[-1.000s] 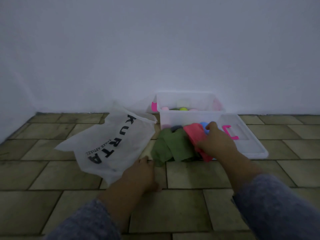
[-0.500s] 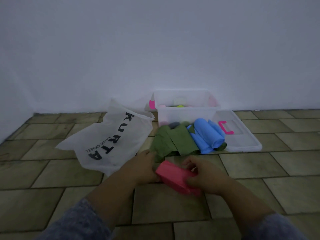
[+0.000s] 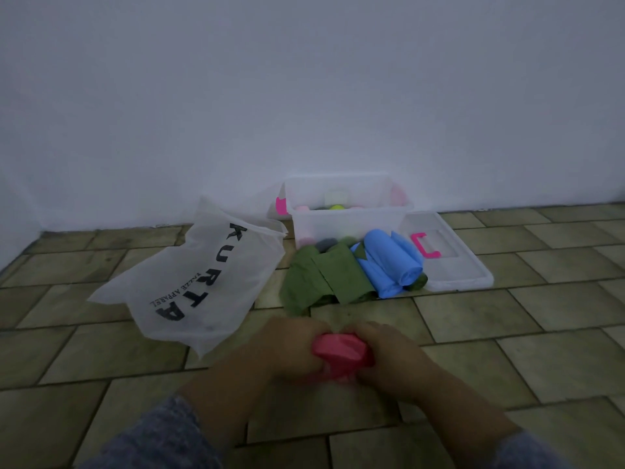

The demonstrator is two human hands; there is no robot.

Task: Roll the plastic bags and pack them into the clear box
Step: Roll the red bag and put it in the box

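Well short of the clear box [image 3: 341, 225], the pink bag [image 3: 338, 350] is being squeezed just above the floor [image 3: 507, 350] by the left hand [image 3: 287, 346] and right hand [image 3: 389, 357], both curled round it, and its springing loose is being risked wherever the slippery plastic is being gripped slackly.

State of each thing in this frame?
Pink plastic bag: bunched, gripped by left hand and right hand.
Clear plastic box: open, rolls inside.
Clear flat lid: off, beside box.
Green plastic bags: loose, unrolled.
Blue plastic bags: rolled.
White KURTA bag: lying flat.
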